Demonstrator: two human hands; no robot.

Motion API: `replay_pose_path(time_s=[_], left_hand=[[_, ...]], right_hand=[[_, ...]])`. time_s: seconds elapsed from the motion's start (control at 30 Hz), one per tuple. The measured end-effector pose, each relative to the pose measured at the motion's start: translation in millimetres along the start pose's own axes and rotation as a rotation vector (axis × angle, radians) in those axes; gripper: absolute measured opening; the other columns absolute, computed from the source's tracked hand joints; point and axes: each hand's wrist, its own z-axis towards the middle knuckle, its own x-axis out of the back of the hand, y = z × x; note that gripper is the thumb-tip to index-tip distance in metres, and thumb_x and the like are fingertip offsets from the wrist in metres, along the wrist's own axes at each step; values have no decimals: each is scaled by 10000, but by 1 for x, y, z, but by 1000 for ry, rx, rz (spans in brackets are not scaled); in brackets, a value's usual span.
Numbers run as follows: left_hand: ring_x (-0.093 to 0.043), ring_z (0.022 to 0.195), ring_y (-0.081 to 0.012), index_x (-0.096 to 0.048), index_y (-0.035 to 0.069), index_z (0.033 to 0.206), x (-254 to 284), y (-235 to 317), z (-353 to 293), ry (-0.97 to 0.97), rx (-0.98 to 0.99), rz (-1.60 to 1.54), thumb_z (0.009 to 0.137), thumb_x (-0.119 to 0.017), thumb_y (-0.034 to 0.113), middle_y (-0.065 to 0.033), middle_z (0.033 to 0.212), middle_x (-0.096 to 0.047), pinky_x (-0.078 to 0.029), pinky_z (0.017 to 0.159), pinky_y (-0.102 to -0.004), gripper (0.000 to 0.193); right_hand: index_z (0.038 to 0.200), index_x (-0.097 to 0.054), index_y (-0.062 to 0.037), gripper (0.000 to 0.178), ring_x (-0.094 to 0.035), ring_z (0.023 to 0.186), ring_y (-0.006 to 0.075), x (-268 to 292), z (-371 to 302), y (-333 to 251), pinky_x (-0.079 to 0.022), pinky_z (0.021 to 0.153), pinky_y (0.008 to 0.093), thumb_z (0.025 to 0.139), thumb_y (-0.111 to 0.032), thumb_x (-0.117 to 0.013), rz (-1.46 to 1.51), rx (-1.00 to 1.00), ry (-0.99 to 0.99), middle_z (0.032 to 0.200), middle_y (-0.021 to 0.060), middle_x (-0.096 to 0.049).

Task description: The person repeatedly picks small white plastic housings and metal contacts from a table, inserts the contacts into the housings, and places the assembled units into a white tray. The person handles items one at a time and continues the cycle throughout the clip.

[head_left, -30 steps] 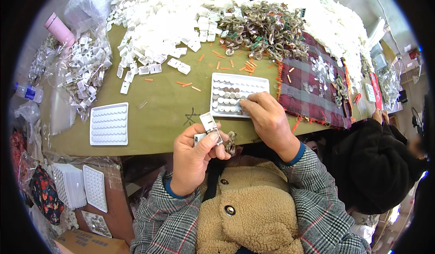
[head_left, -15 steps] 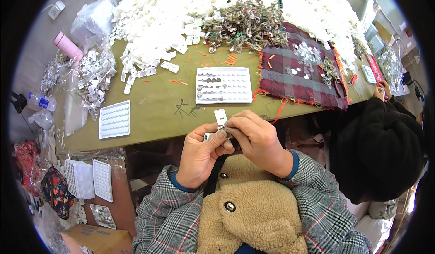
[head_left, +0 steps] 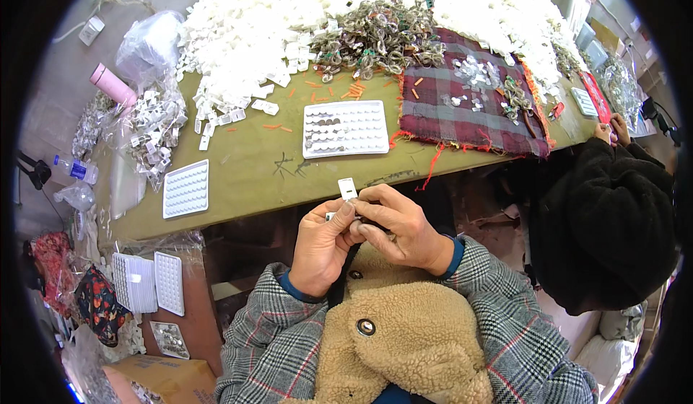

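Just below the near edge of the table, over my lap, I have both hands drawn close together around one small white tag. My left hand is curled, its thumb and fingertips pinching the lower part of the tag, and the tag's top stands up clear above my knuckles. My right hand is folded over from the other side, fingers bent tight against the left ones; something small and dark seems to sit between them, but I cannot tell what it is.

Judging by the white compartment tray straight ahead on the table, I am early in the work: only some cells at its left end hold small pieces, and the rest look bare. A second white tray to the left looks wholly unfilled, and more trays are stacked down by the floor. A great heap of white tags and a tangle of metal clips lie at the far side, so much stock remains. Orange scraps are scattered between heap and tray. A plaid cloth to the right carries a few loose pieces, and another person in a dark coat sits beside me.
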Motion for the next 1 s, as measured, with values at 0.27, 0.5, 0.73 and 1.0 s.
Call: replay_pose_path(time_s=[0.27,0.5,0.73,1.0], left_hand=[[-670,669,-128,-633,-38,1060,-8,11,-1,-37,66,217,948,-617,68,-102,839,-691,-595,644,-264,155],[-585,608,-68,-647,-2,1012,7,6,8,-94,234,9,924,-688,149,-81,888,-684,-496,546,-201,180],[-452,537,15,-604,32,1078,13,7,8,-184,265,-282,956,-646,256,12,857,-619,-382,479,-131,259],[-421,522,-5,-583,50,1030,5,-3,7,-193,255,-87,984,-603,293,19,805,-588,-366,491,-145,248]], right_hand=[[1035,-682,40,205,-611,774,97,14,13,3,-506,702,246,971,-133,-592,379,-590,117,884,64,-654],[896,-661,48,135,-641,715,112,6,22,4,-527,616,245,842,-51,-736,366,-710,-40,998,86,-662],[1011,-681,24,302,-633,940,296,13,21,-3,-535,774,372,730,-30,-777,-90,74,-87,1078,153,-631],[818,-576,34,260,-613,823,289,15,13,11,-507,709,399,621,-96,-682,-372,445,-39,935,162,-610]])
